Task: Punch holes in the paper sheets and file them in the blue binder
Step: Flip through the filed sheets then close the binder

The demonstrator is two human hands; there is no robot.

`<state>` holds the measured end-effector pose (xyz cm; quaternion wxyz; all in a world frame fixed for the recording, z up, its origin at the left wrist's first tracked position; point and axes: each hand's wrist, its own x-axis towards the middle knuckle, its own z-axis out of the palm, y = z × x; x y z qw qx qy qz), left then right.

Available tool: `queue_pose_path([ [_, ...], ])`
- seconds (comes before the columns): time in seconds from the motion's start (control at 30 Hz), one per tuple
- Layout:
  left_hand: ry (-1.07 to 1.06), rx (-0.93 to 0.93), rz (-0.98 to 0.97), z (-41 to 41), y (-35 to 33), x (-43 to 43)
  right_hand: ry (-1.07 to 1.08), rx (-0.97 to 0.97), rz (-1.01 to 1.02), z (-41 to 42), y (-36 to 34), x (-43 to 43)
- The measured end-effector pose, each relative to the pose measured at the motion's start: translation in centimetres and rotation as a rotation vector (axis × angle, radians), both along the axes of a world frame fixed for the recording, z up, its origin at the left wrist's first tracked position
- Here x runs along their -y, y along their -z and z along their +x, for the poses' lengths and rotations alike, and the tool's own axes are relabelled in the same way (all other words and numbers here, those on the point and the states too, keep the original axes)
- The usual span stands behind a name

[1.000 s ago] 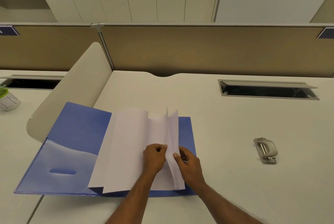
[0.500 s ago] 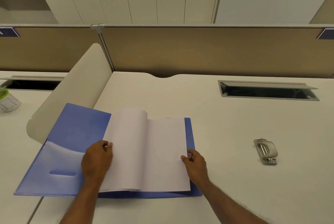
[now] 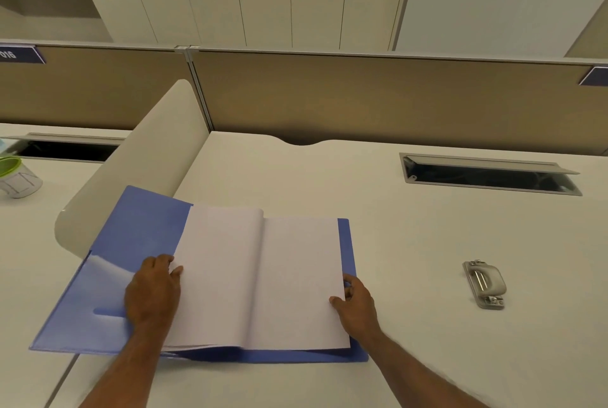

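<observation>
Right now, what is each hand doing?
Left hand: at the paper sheets' left edge; grip cannot be told.
Right hand: pinches the sheets' right edge.

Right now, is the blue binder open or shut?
Open. The blue binder lies flat on the desk, front cover laid out to the left, paper sheets spread either side of the spine.

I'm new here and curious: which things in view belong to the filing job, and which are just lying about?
Part of the job: blue binder, paper sheets, hole punch, left hand and right hand at the sheets' edges.
Just lying about: green-rimmed cup, open cable hatch.
</observation>
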<state>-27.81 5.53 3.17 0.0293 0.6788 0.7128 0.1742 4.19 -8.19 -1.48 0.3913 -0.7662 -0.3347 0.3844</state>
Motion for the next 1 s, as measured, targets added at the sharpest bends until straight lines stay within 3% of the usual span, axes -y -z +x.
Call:
queue_pose_path([
  [0.13, 0.053, 0.185, 0.105, 3.4, -1.6, 0.6, 0.020, -0.015, 0.061, -0.3, -0.4, 0.2],
  [0.23, 0.259, 0.384, 0.158, 9.4, -3.3, 2.5, 0.026, -0.015, 0.170, -1.0, -1.0, 0.4],
  [0.37, 0.364, 0.568, -0.340, 16.9, -2.7, 5.2, -0.040, -0.075, 0.282, -1.7, -2.1, 0.2],
  [0.47, 0.365, 0.637, -0.496, 19.4, -1.5, 6.1, -0.091, -0.150, 0.316, -2.2, -2.7, 0.0],
  [0.8, 0.240, 0.583, -0.351, 17.3, -1.4, 5.1, -0.116, -0.182, 0.274, -1.9, -2.1, 0.3],
  [1.0, 0.184, 0.516, -0.161, 10.8, -1.9, 2.9, -0.211, 0.146, 0.030, -0.8, -0.2, 0.8],
])
